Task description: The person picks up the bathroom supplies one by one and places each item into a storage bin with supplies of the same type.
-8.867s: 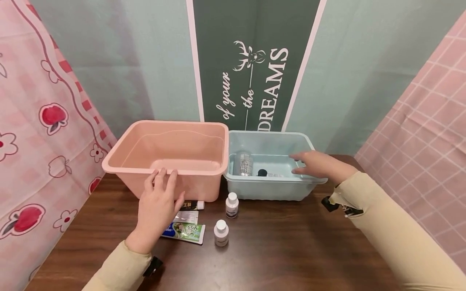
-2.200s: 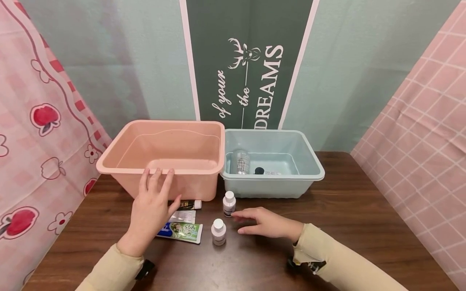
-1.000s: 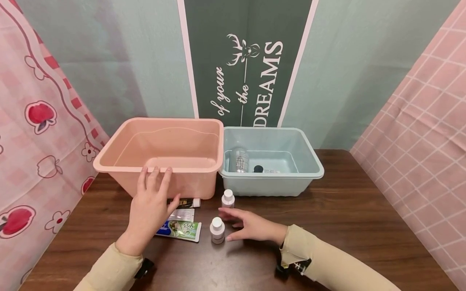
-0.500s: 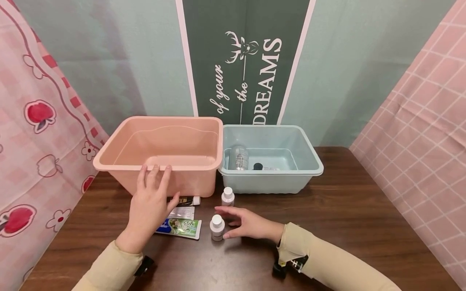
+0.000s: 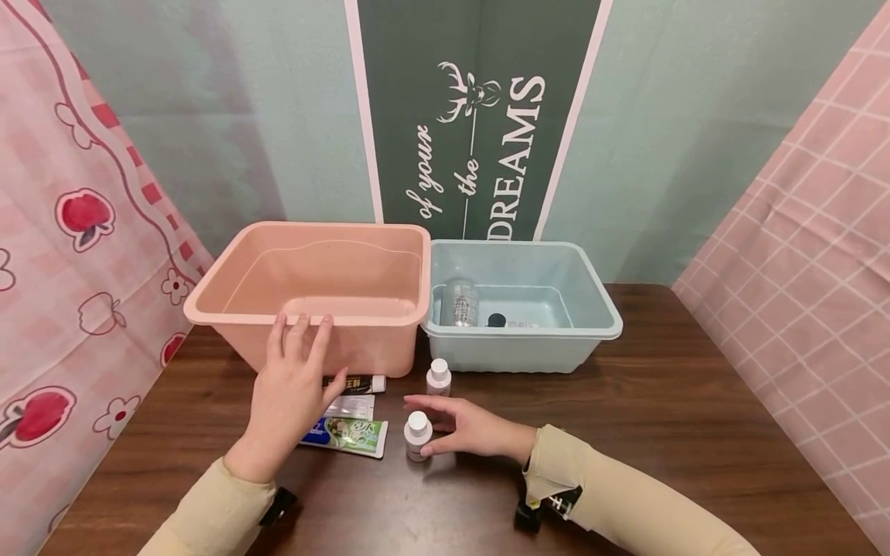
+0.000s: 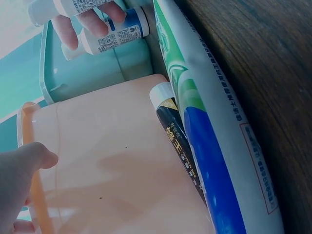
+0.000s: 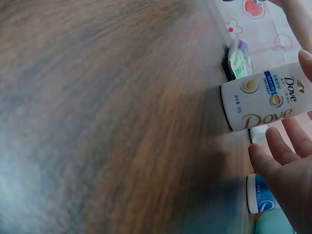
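My left hand [image 5: 288,394] rests against the front of the pink bin [image 5: 375,344], its fingertips at the rim and its thumb lower, near the tubes. A small white Dove bottle [image 7: 263,97] stands upright on the table, and my right hand [image 5: 476,428] reaches round it from the right. In the right wrist view the thumb is at one side of this bottle, while the slightly bent fingers are spread on the other side with a gap showing. Right behind those fingers is a second white bottle [image 5: 439,377] with a blue label, partly hidden.
A light-blue bin [image 5: 514,351] stands right of the pink one, holding a clear bottle [image 5: 460,303] and a black-capped item [image 5: 497,320]. Before the pink bin lie a black tube [image 5: 365,384], a pale sachet [image 5: 354,406] and a green-and-blue toothpaste tube [image 5: 358,439]. Curtains enclose the wooden table.
My right hand has come from the blue bin to the two bottles, then edged left until its thumb overlaps the front bottle. The left hand stays on the pink bin.
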Demonstrator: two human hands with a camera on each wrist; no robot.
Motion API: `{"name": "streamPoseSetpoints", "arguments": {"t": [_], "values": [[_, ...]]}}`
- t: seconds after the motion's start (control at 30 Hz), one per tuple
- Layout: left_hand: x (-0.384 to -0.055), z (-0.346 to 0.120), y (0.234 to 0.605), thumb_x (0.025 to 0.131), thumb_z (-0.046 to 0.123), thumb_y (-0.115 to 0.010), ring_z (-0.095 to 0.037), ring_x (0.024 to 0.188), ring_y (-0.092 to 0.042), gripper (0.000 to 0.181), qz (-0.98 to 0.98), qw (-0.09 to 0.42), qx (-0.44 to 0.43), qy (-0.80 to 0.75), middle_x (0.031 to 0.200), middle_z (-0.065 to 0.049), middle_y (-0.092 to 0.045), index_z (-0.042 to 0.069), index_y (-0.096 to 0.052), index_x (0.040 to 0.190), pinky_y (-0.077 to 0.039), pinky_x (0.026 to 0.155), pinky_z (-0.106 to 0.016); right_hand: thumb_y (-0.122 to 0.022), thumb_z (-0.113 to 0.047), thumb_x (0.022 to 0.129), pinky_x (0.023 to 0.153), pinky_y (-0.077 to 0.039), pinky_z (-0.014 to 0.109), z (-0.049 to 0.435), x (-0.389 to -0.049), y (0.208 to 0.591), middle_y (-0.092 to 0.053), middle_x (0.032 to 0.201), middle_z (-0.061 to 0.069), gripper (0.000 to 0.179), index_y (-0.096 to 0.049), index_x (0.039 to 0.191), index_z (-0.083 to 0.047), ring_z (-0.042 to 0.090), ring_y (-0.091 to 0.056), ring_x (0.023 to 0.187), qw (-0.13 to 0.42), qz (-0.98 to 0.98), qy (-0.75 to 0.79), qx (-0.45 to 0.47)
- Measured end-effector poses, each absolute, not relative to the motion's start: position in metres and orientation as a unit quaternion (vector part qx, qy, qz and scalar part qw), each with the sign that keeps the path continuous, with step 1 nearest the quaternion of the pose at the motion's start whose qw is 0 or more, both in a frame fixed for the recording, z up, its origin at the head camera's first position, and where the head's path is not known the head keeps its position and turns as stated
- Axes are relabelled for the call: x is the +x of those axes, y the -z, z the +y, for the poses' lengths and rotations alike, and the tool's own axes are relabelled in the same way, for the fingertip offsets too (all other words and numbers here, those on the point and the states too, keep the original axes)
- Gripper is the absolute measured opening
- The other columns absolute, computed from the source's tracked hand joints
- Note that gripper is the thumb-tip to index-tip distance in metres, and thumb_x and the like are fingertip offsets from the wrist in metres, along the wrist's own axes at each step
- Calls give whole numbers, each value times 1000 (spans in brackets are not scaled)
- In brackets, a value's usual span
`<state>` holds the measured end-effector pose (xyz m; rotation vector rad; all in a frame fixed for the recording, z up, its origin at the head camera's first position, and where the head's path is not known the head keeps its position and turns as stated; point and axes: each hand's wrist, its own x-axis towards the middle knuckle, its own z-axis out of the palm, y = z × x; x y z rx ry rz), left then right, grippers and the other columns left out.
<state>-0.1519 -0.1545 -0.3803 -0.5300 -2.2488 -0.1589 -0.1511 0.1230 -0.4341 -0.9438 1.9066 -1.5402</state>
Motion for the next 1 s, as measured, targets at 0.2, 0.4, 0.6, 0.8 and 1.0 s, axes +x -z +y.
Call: {"name": "streamPoseSetpoints", "arguments": {"t": [0.2, 0.4, 0.6, 0.8, 1.0], "values": [[-153, -153, 379, 67, 32, -75, -54, 122, -33, 78, -890, 400, -212, 60, 124, -31, -42, 0, -46, 133, -50, 58, -58, -68, 6, 78, 99, -39, 30, 122, -149, 436, -39, 138, 27, 71, -32, 140, 7, 10, -49, 118, 262, 691, 580, -344], [-152, -153, 379, 67, 31, -76, -54, 122, -33, 78, -888, 402, -213, 64, 124, -31, -43, 0, -46, 132, -50, 56, -58, -67, 7, 79, 97, -40, 26, 119, -147, 439, -43, 135, 26, 66, -36, 138, 7, 6, -51, 113, 259, 695, 579, -338], [-151, -153, 380, 67, 30, -75, -54, 123, -32, 77, -885, 409, -213, 70, 123, -31, -43, 0, -47, 131, -50, 52, -57, -68, 0, 81, 95, -42, 25, 118, -144, 442, -55, 125, 22, 61, -41, 136, 5, 7, -55, 108, 240, 718, 559, -338], [-153, -152, 380, 67, 31, -76, -53, 124, -31, 78, -886, 405, -217, 69, 124, -31, -43, 0, -45, 133, -50, 54, -57, -64, 3, 83, 94, -44, 28, 117, -144, 446, -56, 121, 26, 61, -35, 137, 5, 10, -56, 109, 232, 701, 587, -332], [-152, -154, 382, 69, 31, -69, -54, 122, -33, 74, -883, 413, -214, 70, 123, -31, -44, 0, -46, 132, -50, 52, -57, -65, -5, 85, 93, -44, 28, 117, -142, 444, -56, 120, 15, 53, -44, 133, 1, 7, -54, 106, 203, 724, 562, -345]]}}
